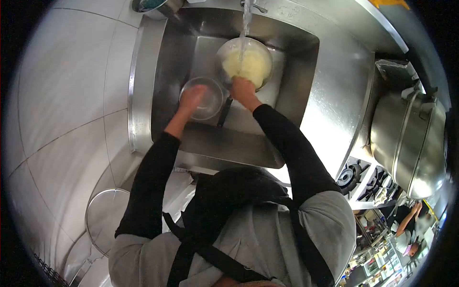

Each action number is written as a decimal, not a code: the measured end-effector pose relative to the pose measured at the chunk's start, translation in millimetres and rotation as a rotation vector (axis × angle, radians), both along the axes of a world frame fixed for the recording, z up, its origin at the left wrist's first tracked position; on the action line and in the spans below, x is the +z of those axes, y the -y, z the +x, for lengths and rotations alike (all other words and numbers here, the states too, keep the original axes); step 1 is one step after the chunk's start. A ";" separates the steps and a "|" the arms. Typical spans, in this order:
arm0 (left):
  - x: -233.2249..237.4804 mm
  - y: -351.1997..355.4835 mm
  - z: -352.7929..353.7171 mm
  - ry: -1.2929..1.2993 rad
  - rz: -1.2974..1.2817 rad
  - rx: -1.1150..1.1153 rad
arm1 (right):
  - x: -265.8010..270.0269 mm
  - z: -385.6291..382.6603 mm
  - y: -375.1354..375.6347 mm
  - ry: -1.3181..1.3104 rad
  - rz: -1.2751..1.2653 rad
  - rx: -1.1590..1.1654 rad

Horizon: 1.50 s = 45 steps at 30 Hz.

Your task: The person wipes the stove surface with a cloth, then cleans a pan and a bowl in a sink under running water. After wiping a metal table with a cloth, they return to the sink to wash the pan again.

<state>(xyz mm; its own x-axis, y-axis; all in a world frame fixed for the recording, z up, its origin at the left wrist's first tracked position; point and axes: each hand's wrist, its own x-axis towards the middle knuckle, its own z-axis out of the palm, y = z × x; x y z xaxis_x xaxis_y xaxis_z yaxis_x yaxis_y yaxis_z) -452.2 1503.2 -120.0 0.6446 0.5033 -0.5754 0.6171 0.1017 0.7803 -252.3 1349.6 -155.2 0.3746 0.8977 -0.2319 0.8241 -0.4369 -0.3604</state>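
Under the running water (245, 28) in the steel sink stands a round pan (220, 62) with pale yellow contents (254, 64). A dark handle (224, 114) slants down from near its lower edge. At the pan's near rim is my right hand (244, 91), fingers curled; what they hold, if anything, is hidden. My left hand (192, 97) is over the left part of a clear round bowl (210, 104) beside the pan. It is smeared by motion, so its fingers cannot be made out.
The steel sink (215, 146) has raised walls around both vessels. A metal container (165, 8) stands at its upper left corner. To the right are a steel counter (337, 91) and a large steel pot (406, 143). Another person (407, 234) is far off at lower right.
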 end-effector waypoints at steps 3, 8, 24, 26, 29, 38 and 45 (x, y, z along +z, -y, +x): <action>82.0 3.5 79.0 -0.102 -0.402 0.386 | 57.8 24.4 -2.2 -0.231 0.148 -0.368; 94.1 -2.1 166.6 -0.186 -0.211 -0.301 | 124.8 -26.1 32.0 -0.347 0.170 -0.437; 197.1 3.9 172.1 -0.086 0.508 -0.241 | 142.2 113.0 13.5 -1.218 0.804 -0.775; 185.1 14.3 157.9 0.001 0.501 -0.135 | 135.1 123.4 -35.8 -1.191 0.650 -0.601; 179.3 21.5 145.8 0.123 0.379 0.100 | 103.2 82.5 -89.9 -0.943 0.572 -0.264; 133.9 49.8 101.2 0.125 0.146 0.300 | 81.5 47.2 -92.6 -0.128 0.312 -0.263; 69.8 18.0 42.2 -0.013 -0.318 0.738 | 172.0 48.6 -2.2 -0.104 -0.104 0.284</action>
